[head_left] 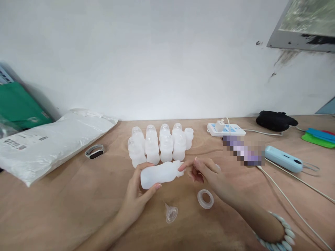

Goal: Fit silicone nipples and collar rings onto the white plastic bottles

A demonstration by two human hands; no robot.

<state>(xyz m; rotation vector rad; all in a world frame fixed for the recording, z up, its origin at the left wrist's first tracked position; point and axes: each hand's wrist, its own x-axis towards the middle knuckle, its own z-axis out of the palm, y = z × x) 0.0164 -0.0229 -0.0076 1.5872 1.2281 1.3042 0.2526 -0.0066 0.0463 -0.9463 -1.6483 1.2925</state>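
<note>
My left hand point(138, 195) is wrapped around a white translucent bottle point(160, 174), held on its side just above the wooden table point(78, 209). My right hand point(206, 172) has its fingers curled at the bottle's open neck, the fingertips touching it. On the table below lie a clear nipple point(171, 212) and a clear screw ring point(205, 199). Behind the hands stand several more white bottles point(159, 146), most with clear caps.
A white plastic bag point(49, 143) and a wristband point(94, 151) lie at the left. A power strip point(226, 129), a black object point(276, 120), a light-blue device point(284, 159) and white cables point(288, 198) lie at the right. A white wall runs behind the table.
</note>
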